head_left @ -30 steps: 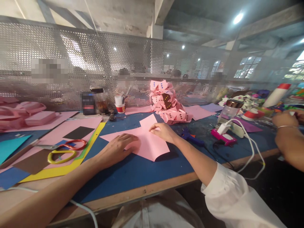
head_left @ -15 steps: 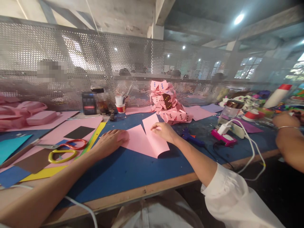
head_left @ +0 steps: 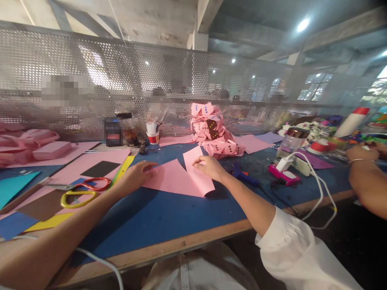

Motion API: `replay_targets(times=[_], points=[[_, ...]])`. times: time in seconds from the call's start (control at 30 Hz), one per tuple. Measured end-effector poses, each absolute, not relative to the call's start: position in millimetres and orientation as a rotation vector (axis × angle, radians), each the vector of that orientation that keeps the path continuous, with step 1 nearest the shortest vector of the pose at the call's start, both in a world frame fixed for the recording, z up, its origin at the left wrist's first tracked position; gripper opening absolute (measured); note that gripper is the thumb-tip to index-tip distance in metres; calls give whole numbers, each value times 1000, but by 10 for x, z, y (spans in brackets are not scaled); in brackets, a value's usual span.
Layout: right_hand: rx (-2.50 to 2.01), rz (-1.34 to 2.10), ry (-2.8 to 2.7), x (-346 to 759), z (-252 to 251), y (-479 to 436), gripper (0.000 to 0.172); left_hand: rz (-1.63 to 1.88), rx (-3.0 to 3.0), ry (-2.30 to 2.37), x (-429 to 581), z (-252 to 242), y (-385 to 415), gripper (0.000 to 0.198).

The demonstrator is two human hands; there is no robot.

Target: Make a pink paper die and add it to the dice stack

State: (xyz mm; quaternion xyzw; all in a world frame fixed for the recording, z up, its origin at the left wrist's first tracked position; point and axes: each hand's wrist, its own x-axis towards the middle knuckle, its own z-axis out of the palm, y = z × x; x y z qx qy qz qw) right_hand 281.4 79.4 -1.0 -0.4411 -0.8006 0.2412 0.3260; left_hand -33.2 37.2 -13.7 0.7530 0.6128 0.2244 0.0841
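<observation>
A pink paper sheet [head_left: 169, 177] lies on the blue tabletop in front of me, its right part turned up and over in a curl. My right hand [head_left: 208, 167] is closed on that raised flap, thumb and fingers together. At the sheet's left edge is my left hand [head_left: 139, 176], with its fingers loosely bent and apart over the paper; its thumb is mostly hidden. Behind the sheet stands a pile of pink folded paper pieces with dark dots [head_left: 214, 131]. A blue glue gun [head_left: 246, 177] rests right of my right hand.
Scissors with red and yellow handles [head_left: 79, 197] lie on coloured sheets at left. Pink paper boxes [head_left: 51, 150] are stacked behind them. A jar [head_left: 130, 131] and a paper cup [head_left: 153, 137] stand at the back. Right are a pink power strip [head_left: 284, 175], cables and another person's arm [head_left: 367, 181].
My left hand has drawn back leftwards from lying flat on the sheet, and its fingers are now more bent. The sheet's left corner shows. My right hand stays on the flap.
</observation>
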Motion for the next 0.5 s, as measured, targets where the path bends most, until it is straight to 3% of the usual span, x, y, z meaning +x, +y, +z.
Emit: replay_targets(times=[0.5], points=[[-1058,723,-1988,2824,-61,879,12,561,2067,1878,-628,123,390,62]])
